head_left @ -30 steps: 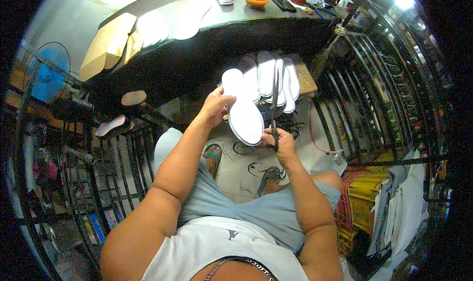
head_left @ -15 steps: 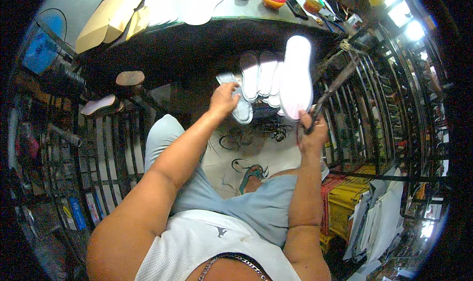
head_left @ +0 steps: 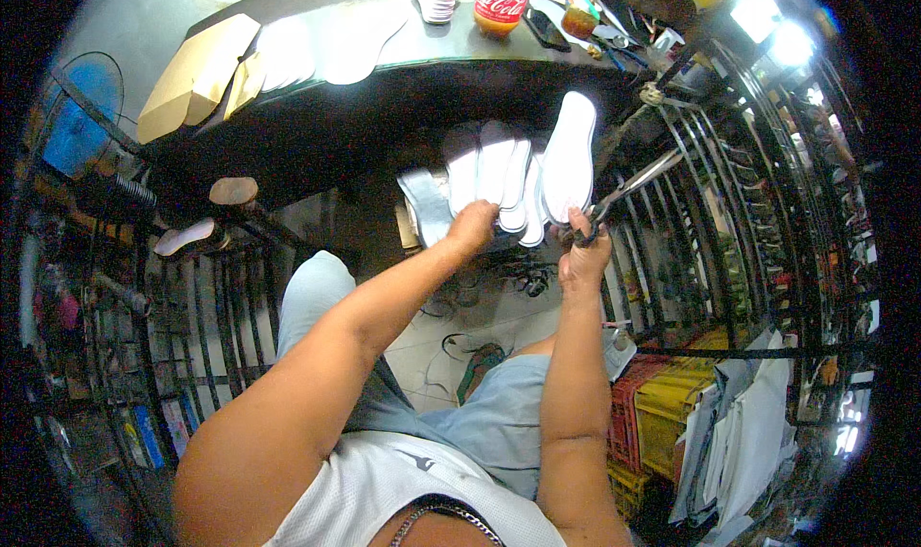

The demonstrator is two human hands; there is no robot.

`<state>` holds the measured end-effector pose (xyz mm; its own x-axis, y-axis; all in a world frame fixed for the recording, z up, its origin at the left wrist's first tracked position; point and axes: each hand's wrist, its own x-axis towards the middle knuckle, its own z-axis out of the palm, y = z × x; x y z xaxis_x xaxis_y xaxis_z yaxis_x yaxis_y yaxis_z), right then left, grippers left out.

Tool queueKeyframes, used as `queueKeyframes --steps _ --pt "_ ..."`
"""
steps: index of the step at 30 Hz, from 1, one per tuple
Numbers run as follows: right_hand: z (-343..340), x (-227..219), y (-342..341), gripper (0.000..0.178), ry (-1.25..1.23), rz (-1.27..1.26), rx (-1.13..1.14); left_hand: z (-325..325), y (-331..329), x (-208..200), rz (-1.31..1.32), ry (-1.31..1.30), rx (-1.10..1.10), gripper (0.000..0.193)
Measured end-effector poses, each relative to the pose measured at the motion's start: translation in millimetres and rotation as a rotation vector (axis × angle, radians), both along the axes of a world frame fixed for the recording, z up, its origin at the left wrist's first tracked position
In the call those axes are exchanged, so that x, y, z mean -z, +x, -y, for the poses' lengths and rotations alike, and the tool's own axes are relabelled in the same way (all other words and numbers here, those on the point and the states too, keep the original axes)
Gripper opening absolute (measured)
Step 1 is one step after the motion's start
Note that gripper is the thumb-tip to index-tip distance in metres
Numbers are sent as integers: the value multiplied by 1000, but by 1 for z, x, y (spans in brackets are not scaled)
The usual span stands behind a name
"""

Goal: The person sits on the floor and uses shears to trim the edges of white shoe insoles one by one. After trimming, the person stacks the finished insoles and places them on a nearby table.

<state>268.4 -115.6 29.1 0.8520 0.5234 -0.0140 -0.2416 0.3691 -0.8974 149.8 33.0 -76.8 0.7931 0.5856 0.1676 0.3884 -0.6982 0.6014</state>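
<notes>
My right hand [head_left: 585, 251] grips a pair of scissors [head_left: 641, 180], their long blades pointing up and to the right. The same hand pinches the lower end of a white shoe insole [head_left: 571, 154], which stands upright. My left hand [head_left: 474, 226] has its fingers curled at the lower end of a white insole [head_left: 461, 171] in a row of several; its fingertips are partly hidden. Beside that row, on the left, a grey-blue insole [head_left: 428, 209] leans at a tilt. What supports the row is mostly hidden in shadow.
Ahead, a curved table [head_left: 403, 58] bears a cardboard piece [head_left: 197, 77], white sheets, a bottle [head_left: 500, 5], a phone [head_left: 548, 27] and a jar [head_left: 581, 10]. Metal racks [head_left: 720, 221] flank me. Yellow crates [head_left: 667, 403] and stacked sheets [head_left: 739, 422] stand at right; dark scraps lie on the floor.
My left hand has left the grey-blue insole and moved right to the white ones. My right hand, with scissors and white insole, has come slightly left. The view has shifted a little.
</notes>
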Motion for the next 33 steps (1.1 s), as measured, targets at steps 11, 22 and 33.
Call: queueKeyframes --steps 11,22,33 --pt "-55 41 26 27 -614 -59 -182 46 -71 -18 -506 -224 452 57" --pt "3 26 43 15 -552 113 -60 12 -71 37 -152 514 57 52" --pt "61 -54 11 33 -269 149 -158 53 -90 -189 490 129 125 23"
